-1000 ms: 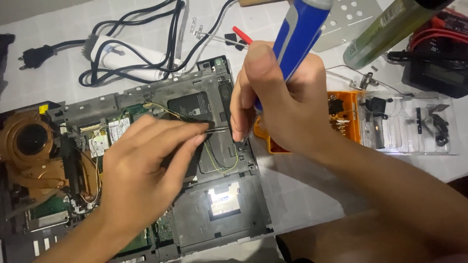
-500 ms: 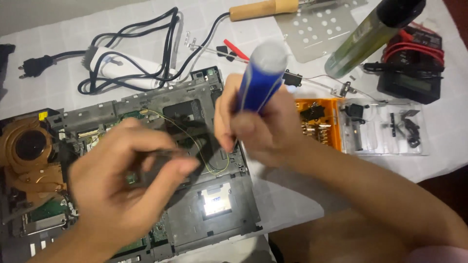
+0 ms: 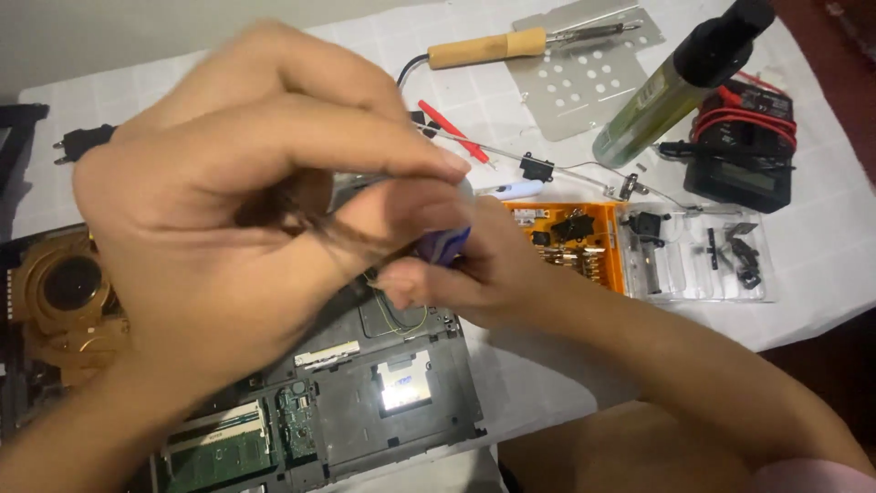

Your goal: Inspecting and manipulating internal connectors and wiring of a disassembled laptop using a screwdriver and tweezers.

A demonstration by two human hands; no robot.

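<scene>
Hands first: your left hand (image 3: 246, 210) was up close to the camera, fingers curled in and thumb pinched to forefinger right by the pale top of the screwdriver (image 3: 447, 245). I couldn't tell whether that pinch actually had the cap or just sat next to it. Your right hand (image 3: 474, 278) was wrapped closed around the blue handle lower down. The tip was hidden behind your fingers, somewhere over the middle of the opened laptop (image 3: 383, 402).

My take on doing it well: the driver needed to stand straight over the screw, with the top hand only steadying and pressing lightly while the lower hand turned. That raised hand blocked most of your view, so a slipped tip near the thin wire on the chassis looked like the real risk.

Count of what was out:
- two hands
- one screwdriver
- one laptop, with one copper-coloured fan (image 3: 64, 292)
- one orange bit case (image 3: 575, 242)
- one wooden-handled soldering iron (image 3: 488, 47)
- one perforated metal plate (image 3: 584, 78)
- one green can (image 3: 671, 87)
- one black meter (image 3: 739, 160)
</scene>
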